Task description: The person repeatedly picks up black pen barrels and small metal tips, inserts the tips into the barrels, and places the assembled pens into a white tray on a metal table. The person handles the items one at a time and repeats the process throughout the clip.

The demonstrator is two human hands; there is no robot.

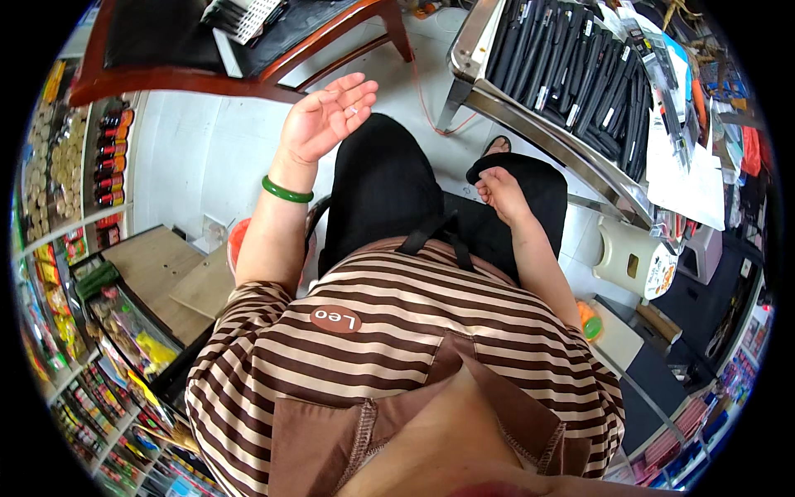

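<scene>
The opened, palm-up left hand (323, 118) is bearing a tiny white piece (351, 110); well apart from it, the right hand (502, 194) is curling loosely, its contents unclear.

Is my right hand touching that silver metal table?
Apart: the head view plainly shows black trouser fabric between the right hand and the silver metal table.

Small shop, rows of dark bottles (113, 157), colourful packets (51, 286), stocked shelves (76, 229)

Shelves (74, 229) and a metal-framed table (563, 147) flank pale floor tiles (435, 54).
</scene>
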